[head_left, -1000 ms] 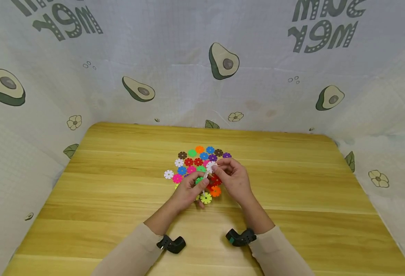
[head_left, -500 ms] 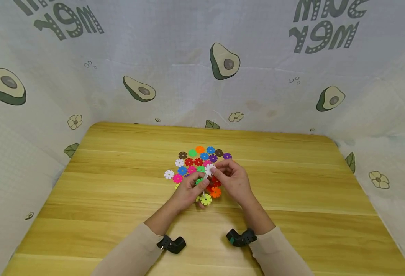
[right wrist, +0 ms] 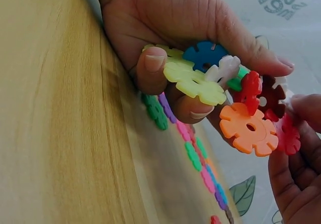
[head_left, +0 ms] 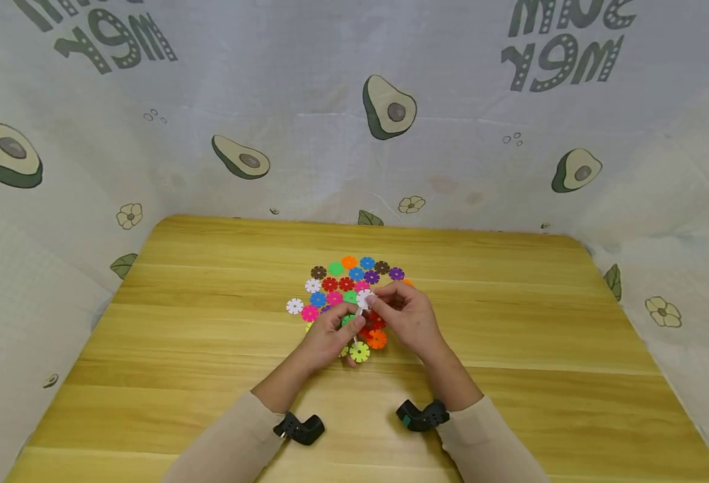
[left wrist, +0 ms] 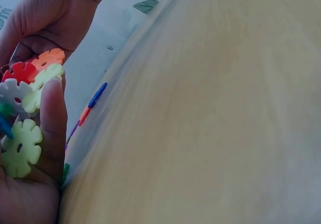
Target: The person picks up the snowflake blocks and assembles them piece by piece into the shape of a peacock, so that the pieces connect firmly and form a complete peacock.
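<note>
Avocado-print cloth (head_left: pixel 312 80) behind wood-grain table (head_left: pixel 161 335) | loose slotted discs (head_left: pixel 334 298) lying flat, apparently spread for easy picking | left hand (head_left: pixel 328 337) curled round slotted-disc cluster (right wrist: pixel 250 96), likely steadying it above table; smooth, plastic-looking, notched rims, pieces angled | right hand (head_left: pixel 413 322) pinching white slotted disc (head_left: pixel 363 298) at cluster's far end, join unclear

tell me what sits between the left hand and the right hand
The right wrist view shows multicoloured notched plastic discs, clustered together, between the left hand and right hand.
</note>
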